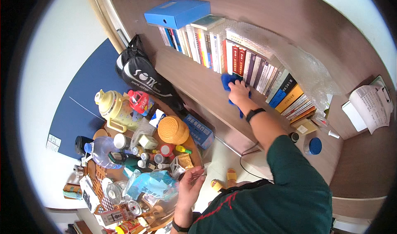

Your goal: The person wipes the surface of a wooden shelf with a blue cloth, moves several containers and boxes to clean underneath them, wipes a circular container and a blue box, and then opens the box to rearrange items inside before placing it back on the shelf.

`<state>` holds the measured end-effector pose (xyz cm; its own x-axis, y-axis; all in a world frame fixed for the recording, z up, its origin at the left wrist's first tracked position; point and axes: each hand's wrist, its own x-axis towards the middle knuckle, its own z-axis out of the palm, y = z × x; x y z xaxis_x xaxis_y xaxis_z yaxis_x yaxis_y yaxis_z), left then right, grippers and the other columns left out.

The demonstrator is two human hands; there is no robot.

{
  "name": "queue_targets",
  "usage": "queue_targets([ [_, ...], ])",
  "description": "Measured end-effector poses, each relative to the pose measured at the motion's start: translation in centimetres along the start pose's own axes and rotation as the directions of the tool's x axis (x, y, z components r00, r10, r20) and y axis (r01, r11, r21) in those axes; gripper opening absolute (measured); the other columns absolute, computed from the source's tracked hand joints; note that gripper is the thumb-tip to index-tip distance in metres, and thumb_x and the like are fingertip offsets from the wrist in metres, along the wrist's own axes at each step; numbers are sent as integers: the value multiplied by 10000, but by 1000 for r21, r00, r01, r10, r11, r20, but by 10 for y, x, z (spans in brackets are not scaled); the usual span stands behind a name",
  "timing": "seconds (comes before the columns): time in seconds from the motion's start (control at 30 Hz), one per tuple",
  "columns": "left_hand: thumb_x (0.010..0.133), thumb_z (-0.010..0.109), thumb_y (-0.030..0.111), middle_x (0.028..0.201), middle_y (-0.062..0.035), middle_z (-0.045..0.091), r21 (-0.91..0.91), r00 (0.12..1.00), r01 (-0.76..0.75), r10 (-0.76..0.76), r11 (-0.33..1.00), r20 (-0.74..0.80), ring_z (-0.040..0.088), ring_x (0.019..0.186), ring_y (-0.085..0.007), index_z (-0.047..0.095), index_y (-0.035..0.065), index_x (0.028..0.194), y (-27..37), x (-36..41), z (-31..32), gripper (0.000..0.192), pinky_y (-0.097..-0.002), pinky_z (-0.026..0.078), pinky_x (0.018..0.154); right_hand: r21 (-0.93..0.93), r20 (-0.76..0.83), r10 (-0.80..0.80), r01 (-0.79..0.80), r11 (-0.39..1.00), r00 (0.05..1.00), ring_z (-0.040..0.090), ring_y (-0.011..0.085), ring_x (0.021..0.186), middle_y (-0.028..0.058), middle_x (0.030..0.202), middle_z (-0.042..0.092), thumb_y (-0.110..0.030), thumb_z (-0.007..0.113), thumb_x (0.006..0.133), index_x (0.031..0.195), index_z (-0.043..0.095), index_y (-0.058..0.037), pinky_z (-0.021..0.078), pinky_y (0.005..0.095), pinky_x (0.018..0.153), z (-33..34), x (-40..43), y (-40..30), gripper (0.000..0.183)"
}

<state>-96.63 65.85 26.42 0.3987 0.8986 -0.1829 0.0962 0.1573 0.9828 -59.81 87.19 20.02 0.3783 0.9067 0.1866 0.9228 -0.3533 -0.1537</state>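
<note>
My right hand (238, 91) grips a crumpled blue cloth (228, 79) and presses it against the wooden shelf (214, 80). The cloth touches the foot of the book row near two dark red books (238, 60), and part of it hangs below my fingers. To the right of that hand stand pale and dark-spined books (257, 69). My left hand (190, 184) is raised beside the round table's edge with nothing in it, thumb apart from the fingers. Nearest to it are a clear pack of crackers (183, 163) and a light blue plastic bag (153, 184).
Bubble wrap (304, 60) and a blue file box (181, 12) lie on the books. A black racket bag (147, 76) leans at the shelf's left end. A blue-lidded jar (314, 145) stands right. Bottles, a yellow thermos (114, 108) and a woven basket (173, 129) crowd the table. A black cable (245, 164) hangs below.
</note>
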Motion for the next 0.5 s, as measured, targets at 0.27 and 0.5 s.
queue_targets([
  [0.27,897,675,131,1154,-86,609,-33,991,-8,12,999,136,591,1067,-172,506,11,1280,-29,47,1,435,-313,486,909,506,382,-570,352,787,727,603,371,952,149,1011,647,-138,621,720,923,721,-140,492,454,825,-44,-145,-14,226],
  [0.5,881,708,247,1254,-79,520,-245,968,172,-118,954,222,531,1102,-164,326,41,1428,-2,79,20,698,-310,464,889,898,416,-503,-256,357,758,616,152,860,77,952,661,-135,625,803,1010,681,-19,489,297,791,-101,-153,-49,244],
])
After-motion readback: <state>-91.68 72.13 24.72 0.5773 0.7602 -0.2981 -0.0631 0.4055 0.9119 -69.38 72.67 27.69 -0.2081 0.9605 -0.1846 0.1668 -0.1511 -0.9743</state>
